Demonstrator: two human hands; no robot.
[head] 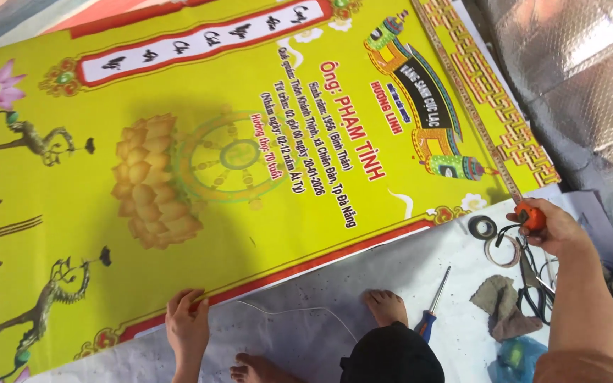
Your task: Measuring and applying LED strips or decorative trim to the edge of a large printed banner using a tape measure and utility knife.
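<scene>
A large yellow printed banner [179, 163] with a lotus, a wheel and a red border lies flat on a white sheet [420, 262]. My left hand [187, 323] presses down on the banner's near red edge, fingers bent, holding nothing that I can see. My right hand [558, 230] grips an orange tape measure case [531, 215] at the banner's right corner. Its yellow tape [462, 99] runs away from the case along the banner's patterned right edge to the top of the view.
Bare feet [386, 305] and a black rounded shape [391, 354] sit on the sheet below. Near my right hand lie two tape rolls [482, 227], scissors [530, 273], a grey rag [505, 305] and a blue-handled screwdriver [431, 315]. Silver bubble foil [576, 71] covers the right side.
</scene>
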